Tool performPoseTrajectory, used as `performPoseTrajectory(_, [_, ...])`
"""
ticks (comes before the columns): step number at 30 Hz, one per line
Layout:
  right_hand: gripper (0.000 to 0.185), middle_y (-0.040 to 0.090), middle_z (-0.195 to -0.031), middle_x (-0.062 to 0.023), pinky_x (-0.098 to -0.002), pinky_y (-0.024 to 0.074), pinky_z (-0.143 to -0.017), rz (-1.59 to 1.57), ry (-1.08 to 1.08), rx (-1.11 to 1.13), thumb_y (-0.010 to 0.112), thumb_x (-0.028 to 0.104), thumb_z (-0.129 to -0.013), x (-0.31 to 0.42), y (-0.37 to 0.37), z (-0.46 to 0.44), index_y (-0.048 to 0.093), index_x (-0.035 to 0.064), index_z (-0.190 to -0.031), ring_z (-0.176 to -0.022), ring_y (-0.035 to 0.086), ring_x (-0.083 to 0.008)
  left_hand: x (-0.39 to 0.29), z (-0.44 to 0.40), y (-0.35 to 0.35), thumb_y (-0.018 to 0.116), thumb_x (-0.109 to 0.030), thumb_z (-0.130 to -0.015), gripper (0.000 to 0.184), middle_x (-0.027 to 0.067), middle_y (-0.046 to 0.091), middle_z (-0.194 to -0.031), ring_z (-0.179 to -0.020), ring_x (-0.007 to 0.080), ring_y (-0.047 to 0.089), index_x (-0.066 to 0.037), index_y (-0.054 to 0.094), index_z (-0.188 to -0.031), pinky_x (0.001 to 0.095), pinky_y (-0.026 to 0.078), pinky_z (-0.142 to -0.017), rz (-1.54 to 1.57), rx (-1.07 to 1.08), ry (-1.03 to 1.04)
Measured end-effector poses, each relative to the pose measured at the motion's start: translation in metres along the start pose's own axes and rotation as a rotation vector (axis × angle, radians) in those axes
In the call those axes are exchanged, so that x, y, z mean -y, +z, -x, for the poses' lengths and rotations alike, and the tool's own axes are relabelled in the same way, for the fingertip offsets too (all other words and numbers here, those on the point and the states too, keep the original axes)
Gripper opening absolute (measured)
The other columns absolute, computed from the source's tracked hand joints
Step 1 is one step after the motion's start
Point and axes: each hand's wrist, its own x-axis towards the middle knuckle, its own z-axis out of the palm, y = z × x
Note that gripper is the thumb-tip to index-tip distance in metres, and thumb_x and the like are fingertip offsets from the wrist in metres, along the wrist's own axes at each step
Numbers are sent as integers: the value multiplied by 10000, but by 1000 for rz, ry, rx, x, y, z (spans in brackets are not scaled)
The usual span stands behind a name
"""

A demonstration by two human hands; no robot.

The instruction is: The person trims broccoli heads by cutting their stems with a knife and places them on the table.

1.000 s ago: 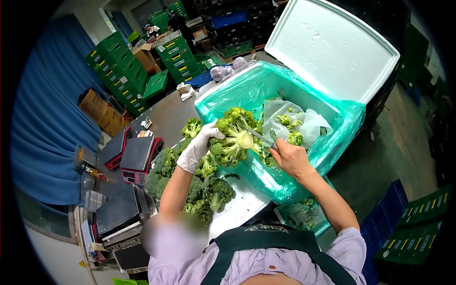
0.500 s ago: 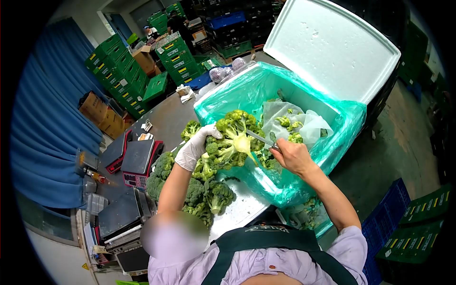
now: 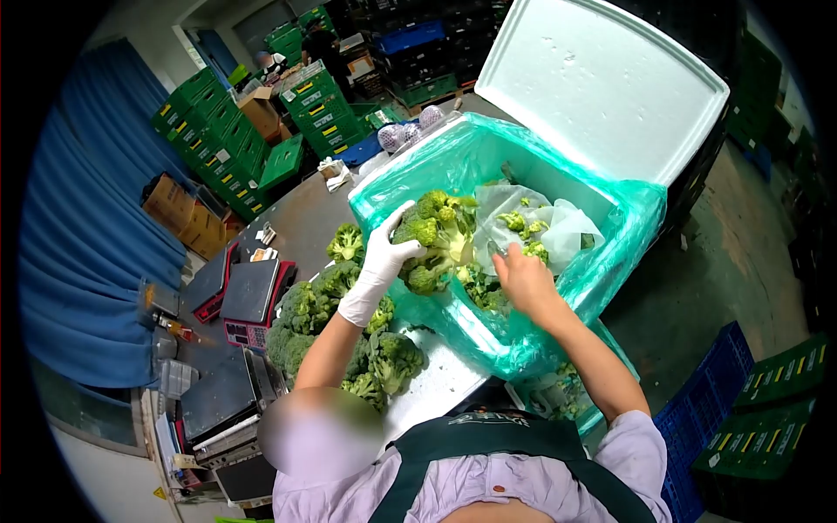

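Observation:
My left hand [image 3: 381, 265], in a white glove, grips a broccoli head [image 3: 429, 234] at its left side, over the near left part of a foam box lined with green plastic [image 3: 597, 270]. The pale cut stem faces right. My bare right hand [image 3: 527, 281] is closed just right of the broccoli; the knife seen in it a moment earlier is mostly hidden now. Below the hands, loose green pieces [image 3: 493, 295] lie in the box. Small florets [image 3: 521, 222] rest on a thin whitish sheet [image 3: 558, 218] inside it.
Several broccoli heads [image 3: 314, 318] are piled left of the box. Scales [image 3: 250, 292] stand on the dark table [image 3: 305, 213]. The foam lid [image 3: 610, 83] stands propped behind the box. Green crates [image 3: 209, 131] and another person [image 3: 323, 44] are in the background.
The knife blade, earlier against the broccoli stem, no longer shows clearly. The broccoli has turned and shifted slightly, with my left fingers spread further around it. My right hand has turned.

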Motion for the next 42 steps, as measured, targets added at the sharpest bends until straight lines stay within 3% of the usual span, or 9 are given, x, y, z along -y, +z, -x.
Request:
performPoseTrajectory(3, [345,597,-674,-268,-539,477,-613,-52,116,-18,510,337,-903,-29,11,-7,524,-8,-895,-681,599,-457,-16,1,6,680,-134,-549,764,166,466,-1263,-1167,283,489,-111,489,-1288,356,431,-954,-531,-256,422])
performPoseTrajectory(7, [363,592,-706,-286,-539,460,-621,-244,16,-40,519,336,-898,-26,-13,-8,526,-26,-875,-693,573,-485,-16,-22,-9,710,-126,-519,762,166,452,-1263,-1116,362,488,-190,522,-1254,413,470,-902,-1208,-239,845])
performPoseTrajectory(11, [311,595,-677,-264,-530,458,-578,-338,9,-53,554,296,-891,-4,-34,5,495,-3,-830,-649,578,-466,15,-51,-32,671,-152,-541,734,148,525,-1218,-1169,295,482,-64,503,-1250,359,377,-1006,-426,-259,415])
performPoseTrajectory(15, [280,578,-586,-224,-504,447,-483,-312,-119,-144,580,263,-880,-3,-30,13,464,15,-824,-545,575,-429,15,-39,-31,669,-179,-535,791,95,502,-1284,-1204,204,459,-46,476,-1291,329,348,-1030,-132,-124,272])
performPoseTrajectory(19, [258,568,-570,-220,-488,449,-464,-340,-224,-161,588,237,-877,7,-29,17,464,17,-829,-528,574,-417,13,-25,-20,671,-209,-544,846,85,482,-1314,-1209,198,457,-50,437,-1340,328,345,-1032,-9,-75,310])
performPoseTrajectory(28, [278,572,-567,-212,-490,458,-460,-270,-237,-79,564,271,-888,17,-23,13,450,25,-824,-524,575,-419,13,-19,-9,655,-187,-534,832,90,481,-1320,-1227,211,444,-33,447,-1325,333,319,-1054,-16,-21,366])
performPoseTrajectory(35, [299,578,-576,-221,-505,471,-479,-62,-100,-130,558,290,-888,8,-9,7,462,17,-814,-536,581,-426,12,-13,11,663,-120,-527,738,115,485,-1267,-1212,262,456,-48,516,-1247,337,347,-1032,-314,-208,465])
performPoseTrajectory(38, [303,584,-590,-232,-511,471,-491,-108,-56,-119,565,294,-883,-8,-2,-3,477,12,-816,-548,585,-428,-13,-5,13,691,-108,-505,733,167,477,-1255,-1167,339,488,-63,545,-1222,382,408,-982,-518,-297,777])
performPoseTrajectory(42, [295,590,-614,-244,-508,467,-506,-223,-66,-139,567,284,-883,6,-31,7,488,3,-837,-565,585,-436,-14,-18,-3,703,-96,-476,741,175,464,-1269,-1122,367,507,-124,571,-1205,403,462,-925,-825,-400,876])
